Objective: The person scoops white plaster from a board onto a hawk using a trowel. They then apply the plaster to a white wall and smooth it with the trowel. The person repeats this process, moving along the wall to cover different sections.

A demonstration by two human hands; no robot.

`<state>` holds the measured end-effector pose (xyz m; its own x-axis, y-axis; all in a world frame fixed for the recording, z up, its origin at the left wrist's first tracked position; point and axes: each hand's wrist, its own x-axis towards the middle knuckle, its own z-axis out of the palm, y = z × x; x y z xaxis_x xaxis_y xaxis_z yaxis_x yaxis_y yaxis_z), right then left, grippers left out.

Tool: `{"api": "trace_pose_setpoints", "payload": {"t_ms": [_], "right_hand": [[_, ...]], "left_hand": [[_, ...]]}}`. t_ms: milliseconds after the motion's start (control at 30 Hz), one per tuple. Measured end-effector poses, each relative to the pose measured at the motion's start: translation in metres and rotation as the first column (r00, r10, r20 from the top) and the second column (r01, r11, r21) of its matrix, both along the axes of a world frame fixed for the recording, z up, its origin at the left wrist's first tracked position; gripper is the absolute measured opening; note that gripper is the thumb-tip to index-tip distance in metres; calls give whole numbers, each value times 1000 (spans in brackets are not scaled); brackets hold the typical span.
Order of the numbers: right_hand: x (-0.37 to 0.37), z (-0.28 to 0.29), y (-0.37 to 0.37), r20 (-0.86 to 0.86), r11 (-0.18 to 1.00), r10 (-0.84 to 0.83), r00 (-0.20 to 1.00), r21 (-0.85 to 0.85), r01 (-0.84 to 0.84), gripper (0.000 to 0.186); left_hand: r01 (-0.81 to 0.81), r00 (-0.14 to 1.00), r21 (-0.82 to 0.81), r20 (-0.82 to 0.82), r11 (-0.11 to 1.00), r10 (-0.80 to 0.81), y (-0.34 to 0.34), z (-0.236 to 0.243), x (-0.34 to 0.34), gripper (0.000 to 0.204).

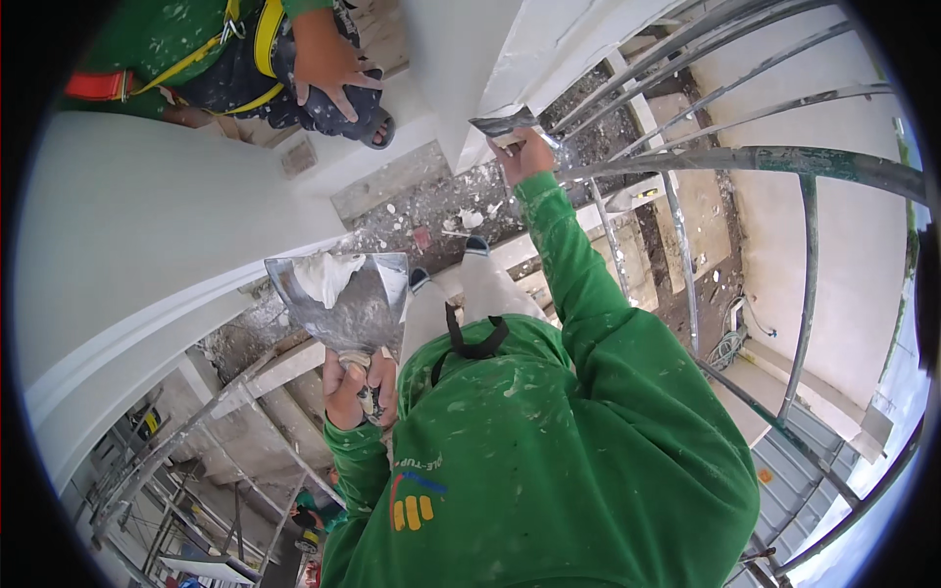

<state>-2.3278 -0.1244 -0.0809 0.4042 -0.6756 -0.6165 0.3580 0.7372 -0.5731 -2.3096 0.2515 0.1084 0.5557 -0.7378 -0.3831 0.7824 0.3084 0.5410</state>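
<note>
My left hand (359, 388) is closed round the handle of a wide metal putty knife (358, 316), held face up in front of my body. A lump of wet white putty (328, 278) lies on its blade. My right arm reaches forward, and my right hand (525, 155) grips a smaller metal putty knife (504, 122). That blade is at the lower corner of a white column (453, 69); whether its edge presses on the surface cannot be made out.
Grey scaffold tubes (810, 294) curve along my right side. A smooth pale wall (176, 216) is on the left. Putty-spattered planks (392, 181) lie below my feet. A co-worker's hand (326, 64) rests on dark trousers at the upper left, beside yellow harness straps (267, 39). Coiled cable (727, 348) lies right.
</note>
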Motion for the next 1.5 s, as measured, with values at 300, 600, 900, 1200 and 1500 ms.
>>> {"api": "trace_pose_setpoints", "payload": {"t_ms": [300,600,900,1200,1500], "right_hand": [[26,66,-28,-42,992,124,991,-21,-125,25],[21,197,-27,90,936,248,965,-280,-215,23],[-35,90,11,-5,989,22,1000,-147,-23,14],[-1,0,-2,15,998,61,998,7,-61,24],[20,129,-25,8,986,156,988,-61,-155,29]], "left_hand": [[26,1000,-32,13,999,-25,5,-1,4,42],[67,998,-57,20,996,-66,5,-2,11,43],[71,995,5,71,997,-71,9,6,10,40],[45,998,46,45,998,-47,5,10,-4,41],[139,989,-42,48,989,-137,-1,-3,-3,48]]}}
